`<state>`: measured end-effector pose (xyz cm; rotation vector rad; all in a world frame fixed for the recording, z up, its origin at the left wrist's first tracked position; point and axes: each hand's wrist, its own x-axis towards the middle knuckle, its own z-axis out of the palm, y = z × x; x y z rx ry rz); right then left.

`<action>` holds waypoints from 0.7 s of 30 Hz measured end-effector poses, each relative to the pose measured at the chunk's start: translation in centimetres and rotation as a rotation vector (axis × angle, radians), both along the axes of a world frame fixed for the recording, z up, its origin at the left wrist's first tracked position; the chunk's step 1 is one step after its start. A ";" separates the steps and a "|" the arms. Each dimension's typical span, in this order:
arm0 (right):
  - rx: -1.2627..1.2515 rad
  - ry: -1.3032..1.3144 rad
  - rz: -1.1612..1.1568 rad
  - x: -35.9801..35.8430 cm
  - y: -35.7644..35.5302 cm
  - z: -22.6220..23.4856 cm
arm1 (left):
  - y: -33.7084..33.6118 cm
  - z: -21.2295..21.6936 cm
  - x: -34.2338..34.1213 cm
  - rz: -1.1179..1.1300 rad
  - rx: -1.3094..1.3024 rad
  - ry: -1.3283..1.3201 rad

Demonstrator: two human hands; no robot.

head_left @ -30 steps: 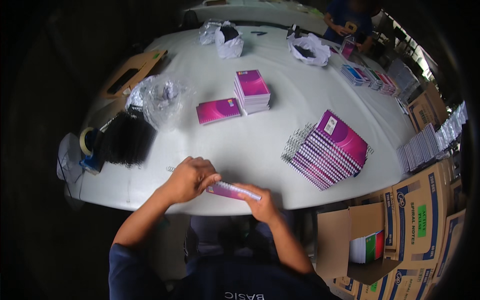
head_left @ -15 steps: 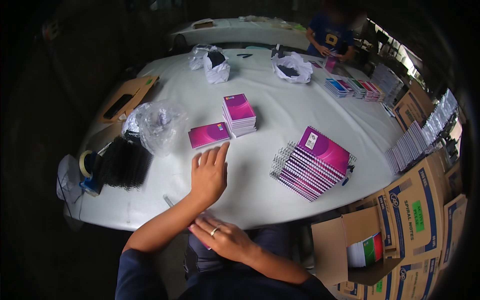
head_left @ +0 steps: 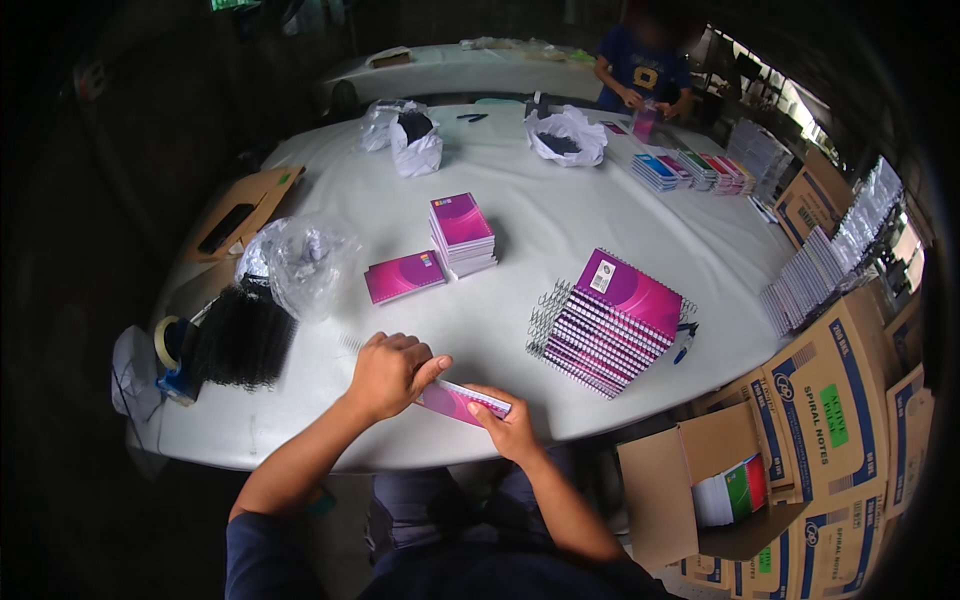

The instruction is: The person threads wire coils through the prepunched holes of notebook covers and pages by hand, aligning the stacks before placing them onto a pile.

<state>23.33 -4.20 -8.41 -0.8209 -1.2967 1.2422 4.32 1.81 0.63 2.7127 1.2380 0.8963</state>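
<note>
Right hand (head_left: 510, 425) holds purple notebook (head_left: 452, 403) by its right end, thumb on top; left hand (head_left: 393, 375) at its left end, fingers curled, can't tell if it grips; notebook sits over the near edge of table (head_left: 530, 210); surface pale, lightly creased; mid-table, tall stack of purple notebooks (head_left: 464, 220), low pile (head_left: 405, 277) just beside it; right, coil-bound pile (head_left: 618, 322) stepped in rows, pen (head_left: 686, 343) near; left, black coils (head_left: 243, 338), tape dispenser (head_left: 175, 372), clear plastic bag (head_left: 318, 275), phone (head_left: 228, 228) on cardboard (head_left: 270, 195); far end, paper-wrapped bundles, co-worker (head_left: 640, 80) at the far right corner; second table (head_left: 480, 72) behind; right of table, cartons (head_left: 835, 400) stacked, open carton (head_left: 652, 495) holding more notebooks (head_left: 738, 490); left side of view mostly dark.
</note>
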 end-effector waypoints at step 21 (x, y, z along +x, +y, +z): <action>0.539 -0.413 -0.069 -1.3 -3.2 3.9 | -3.1 -3.3 -2.4 0.146 0.544 -0.295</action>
